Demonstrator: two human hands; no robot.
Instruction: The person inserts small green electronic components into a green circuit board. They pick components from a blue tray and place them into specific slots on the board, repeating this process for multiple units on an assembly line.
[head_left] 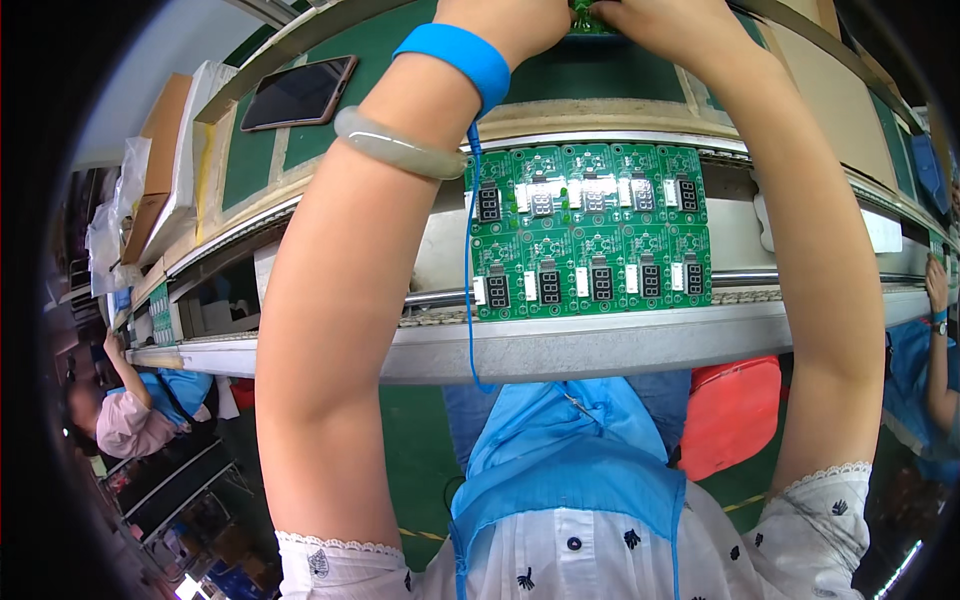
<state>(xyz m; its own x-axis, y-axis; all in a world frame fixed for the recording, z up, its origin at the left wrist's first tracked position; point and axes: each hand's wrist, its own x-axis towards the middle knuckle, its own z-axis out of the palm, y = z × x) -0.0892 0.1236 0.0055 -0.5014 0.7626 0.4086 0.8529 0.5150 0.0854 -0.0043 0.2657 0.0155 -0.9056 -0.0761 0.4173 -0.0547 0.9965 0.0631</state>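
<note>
Up at the top centre of the frame, both hands meet over a small green board (pixel 583 12) that is mostly cut off by the picture's edge. The left hand (pixel 500 22) and the right hand (pixel 665 25) each close on it from their own side, but the fingertips run out of view, so how tightly they pinch cannot be told; they look curled narrow around the piece, not spread.

Below the forearms, in the middle of the frame, a green panel of circuit boards (pixel 590 230) lies on the conveyor rails (pixel 600 340), two rows of small boards with dark number displays. A blue wrist strap (pixel 455 60) sits on the left wrist beside a pale bangle (pixel 395 145), and its blue cord (pixel 467 300) hangs down across the panel's left edge.

Judging by this, the cord could drag on the panel or catch a component if the left arm swings, nudging the panel off the rails. The bangle, hard and loose, might knock a display if the arm drops. The small board, held high and at reach, could slip and fall onto the panel. A phone (pixel 298 92) rests at upper left, well apart from the hands.
</note>
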